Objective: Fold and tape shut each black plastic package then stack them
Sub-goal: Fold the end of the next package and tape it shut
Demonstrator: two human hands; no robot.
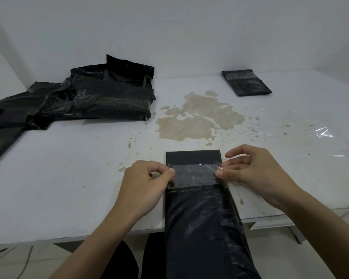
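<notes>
A long black plastic package (201, 214) lies lengthwise at the table's front edge, and its near end hangs over the edge toward me. A strip of clear tape (195, 175) stretches across it near the far end. My left hand (143, 186) pinches the strip's left end with thumb and forefinger. At the package's right edge, my right hand (256, 174) pinches the strip's right end. A heap of black packages (101, 95) lies at the back left. One small folded, taped package (246, 82) lies at the back right.
The white table (69, 168) has a large worn brown patch (197, 117) in its middle. A sheet of clear plastic film (330, 133) lies at the right side. White walls close off the back and the left. Below the front edge the floor shows.
</notes>
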